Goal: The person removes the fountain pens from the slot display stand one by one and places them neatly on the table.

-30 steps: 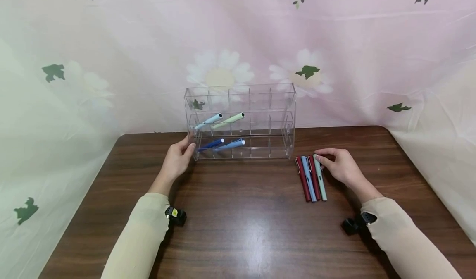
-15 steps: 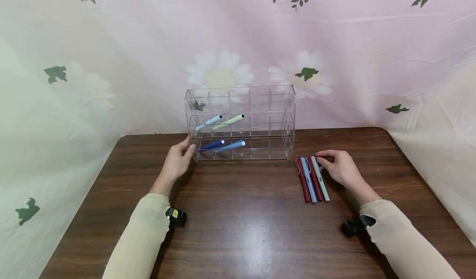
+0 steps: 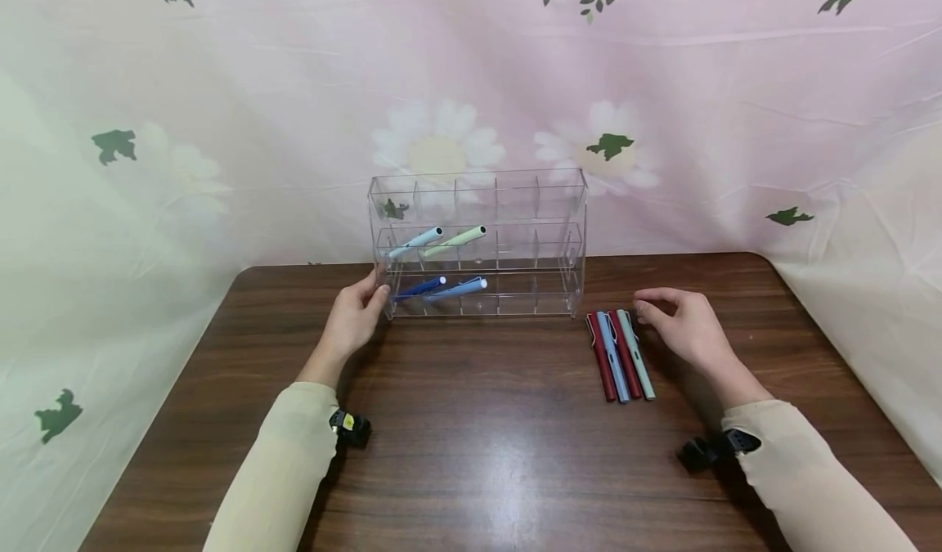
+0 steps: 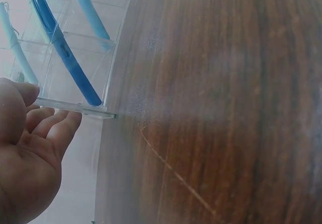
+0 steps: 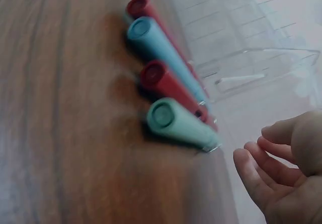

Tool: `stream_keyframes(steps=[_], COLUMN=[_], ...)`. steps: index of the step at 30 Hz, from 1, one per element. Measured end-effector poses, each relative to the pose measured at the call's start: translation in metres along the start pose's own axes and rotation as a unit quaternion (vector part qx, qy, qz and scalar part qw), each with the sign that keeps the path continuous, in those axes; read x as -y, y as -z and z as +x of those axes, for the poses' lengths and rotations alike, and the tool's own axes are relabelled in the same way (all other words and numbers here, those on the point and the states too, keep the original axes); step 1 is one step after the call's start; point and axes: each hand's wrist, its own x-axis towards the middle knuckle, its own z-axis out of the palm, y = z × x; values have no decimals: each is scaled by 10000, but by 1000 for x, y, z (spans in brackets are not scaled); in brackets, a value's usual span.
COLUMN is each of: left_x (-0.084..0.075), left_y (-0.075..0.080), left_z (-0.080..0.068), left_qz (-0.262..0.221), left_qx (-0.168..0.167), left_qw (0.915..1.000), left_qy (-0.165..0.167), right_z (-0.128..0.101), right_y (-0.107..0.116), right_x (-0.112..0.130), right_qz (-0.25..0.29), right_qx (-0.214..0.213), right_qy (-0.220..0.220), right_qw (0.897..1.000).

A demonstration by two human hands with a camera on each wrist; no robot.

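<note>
My left hand (image 3: 352,319) holds the left side wall of a clear acrylic pen rack (image 3: 517,314), thumb on one face and fingers on the other in the left wrist view. Leaning in the rack's left compartments are a light blue pen (image 3: 414,243) and a pale green pen (image 3: 455,242); below them sit a dark blue pen (image 3: 421,289) and a blue pen (image 3: 458,289). Just right of a mint green pen (image 3: 637,360), my right hand (image 3: 684,323) hovers with nothing between thumb and fingers. Beside that pen lie a blue pen (image 3: 614,360) and two red pens (image 3: 601,364).
The brown wooden table (image 3: 471,421) runs beneath everything. A floral cloth (image 3: 309,110) hangs behind the rack and along both sides. Each wrist carries a small black camera, one of them the left wrist camera (image 3: 353,429).
The mint green pen has tilted slightly, its lower end shifting right, in line with the others. My right hand has let go of it and moved away to the right. My left hand stays put.
</note>
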Motion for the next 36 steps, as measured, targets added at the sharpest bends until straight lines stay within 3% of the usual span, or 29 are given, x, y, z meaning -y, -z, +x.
stream_keyframes(steps=[13, 22, 25, 29, 36], left_x=[-2, -1, -1, -1, -4], left_y=[1, 2, 3, 2, 1], left_z=[1, 0, -1, -1, -1], left_qz=[-48, 60, 101, 84, 123], left_qx=[-38, 140, 159, 245, 320], left_qw=[9999, 9999, 9998, 9996, 9993], left_qy=[-121, 6, 7, 73, 120], right_z=[4, -2, -4, -6, 6], right_y=[5, 7, 5, 0, -17], right_x=[24, 70, 86, 96, 83], right_qz=[773, 1969, 1932, 1482, 1602], right_qx=[-303, -84, -17, -31, 7], right_qy=[236, 579, 648, 731, 952], right_qw=[9963, 9787, 9790, 9863, 9825])
